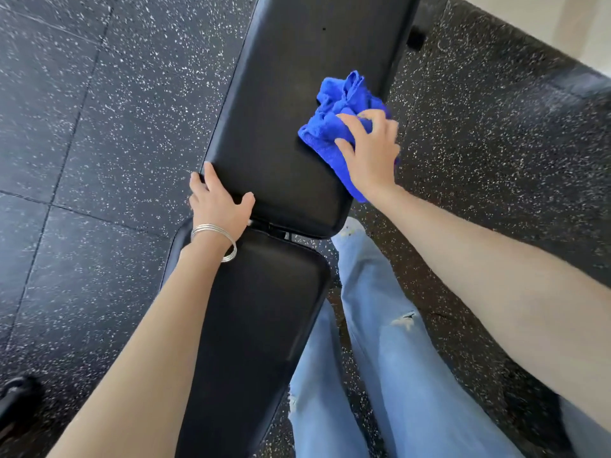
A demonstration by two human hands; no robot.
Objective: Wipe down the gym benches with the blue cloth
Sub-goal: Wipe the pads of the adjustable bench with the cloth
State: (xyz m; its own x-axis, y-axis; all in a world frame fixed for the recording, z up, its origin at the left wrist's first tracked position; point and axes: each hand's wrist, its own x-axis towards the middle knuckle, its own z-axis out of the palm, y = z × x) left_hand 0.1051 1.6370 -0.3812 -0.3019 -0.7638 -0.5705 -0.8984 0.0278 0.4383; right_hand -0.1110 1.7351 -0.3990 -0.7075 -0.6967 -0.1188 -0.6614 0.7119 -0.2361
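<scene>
A black padded gym bench runs up the middle of the view, with a long back pad [284, 104] above a shorter seat pad [254, 325]. The bunched blue cloth [340, 114] lies on the right side of the back pad. My right hand [370, 150] grips the cloth and holds it against the pad near its right edge. My left hand [218, 203] rests on the near left corner of the back pad, fingers over its edge and thumb along the gap between the pads. Silver bangles sit on that wrist.
Black speckled rubber floor tiles [99, 127] surround the bench. My legs in light blue jeans [380, 358] stand right of the seat pad. A pale wall base [562, 34] runs along the top right. A dark object [16, 395] shows at the lower left edge.
</scene>
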